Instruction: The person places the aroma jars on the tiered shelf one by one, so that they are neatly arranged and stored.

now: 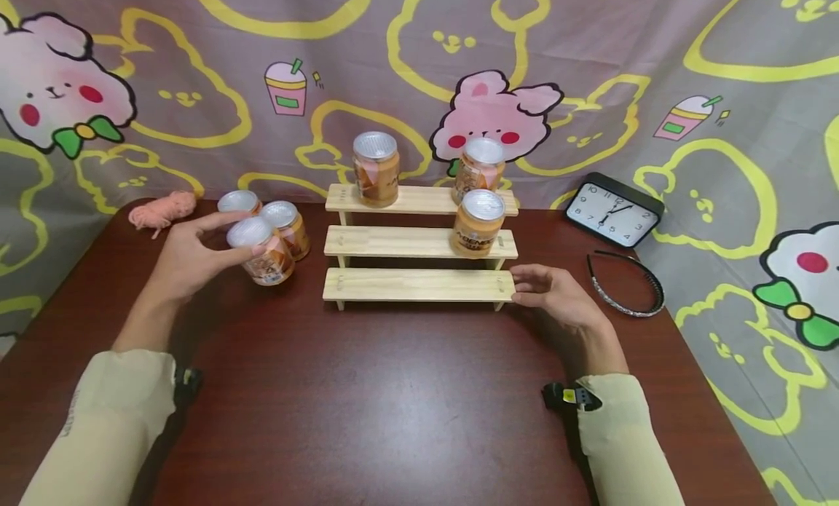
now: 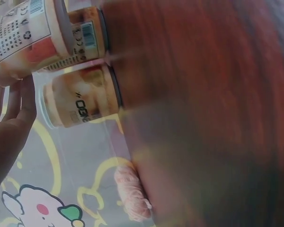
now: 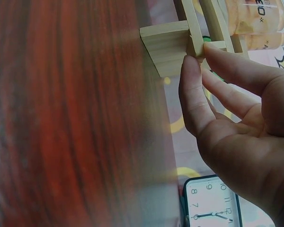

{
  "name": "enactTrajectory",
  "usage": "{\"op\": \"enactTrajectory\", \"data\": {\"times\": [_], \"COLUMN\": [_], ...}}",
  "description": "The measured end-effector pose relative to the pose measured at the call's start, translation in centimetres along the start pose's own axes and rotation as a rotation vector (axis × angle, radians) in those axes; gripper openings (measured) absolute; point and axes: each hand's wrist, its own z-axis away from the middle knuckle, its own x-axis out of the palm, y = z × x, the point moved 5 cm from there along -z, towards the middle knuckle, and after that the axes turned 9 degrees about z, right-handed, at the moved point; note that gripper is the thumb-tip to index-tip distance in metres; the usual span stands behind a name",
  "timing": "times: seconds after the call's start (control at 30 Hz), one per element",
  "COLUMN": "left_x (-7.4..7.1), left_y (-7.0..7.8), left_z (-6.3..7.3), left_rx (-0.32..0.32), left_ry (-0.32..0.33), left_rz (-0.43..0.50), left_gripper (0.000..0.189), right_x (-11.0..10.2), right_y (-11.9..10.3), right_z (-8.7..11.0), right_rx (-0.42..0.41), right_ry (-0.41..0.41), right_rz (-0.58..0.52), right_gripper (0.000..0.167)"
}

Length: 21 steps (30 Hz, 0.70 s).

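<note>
My left hand (image 1: 191,255) grips an orange can with a silvery lid (image 1: 270,264), thumb at its near side and fingers at its far side. In the left wrist view that can (image 2: 31,42) is raised off the table. Two like cans stand behind it, one at the back left (image 1: 239,200) and one to the right (image 1: 296,236). My right hand (image 1: 560,296) pinches the right end of the lowest board on a three-step wooden display rack (image 1: 419,284). Two cans stand on the rack's top step, and one can (image 1: 477,229) is on the middle step at the right.
Pink yarn (image 1: 164,210) lies at the table's back left corner. A black-framed clock (image 1: 614,211) and a sparkly headband (image 1: 629,309) are right of the rack. A cartoon-printed cloth (image 1: 216,149) hangs behind the brown table (image 1: 380,418).
</note>
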Motion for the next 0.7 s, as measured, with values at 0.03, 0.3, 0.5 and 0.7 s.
{"op": "enactTrajectory", "data": {"times": [0.03,0.3,0.5,0.7], "left_x": [0.1,1.3,2.0,3.0], "left_y": [0.2,1.9,3.0,4.3], "left_z": [0.0,-0.3,-0.6,-0.8], "left_rx": [0.010,0.056,0.106,0.151], "left_ry": [0.002,-0.007,-0.006,-0.025], "left_rz": [0.012,0.105,0.124,0.219], "left_gripper": [0.057,0.054,0.052,0.049], "right_x": [0.0,0.0,0.0,-0.1], "right_y": [0.0,0.1,0.1,0.1], "right_z": [0.0,0.0,-0.1,-0.1], "right_rx": [0.002,0.006,0.001,0.009], "right_ry": [0.001,0.004,0.002,0.012], "right_rz": [0.000,-0.006,-0.006,-0.002], "right_gripper": [0.053,0.053,0.053,0.053]}}
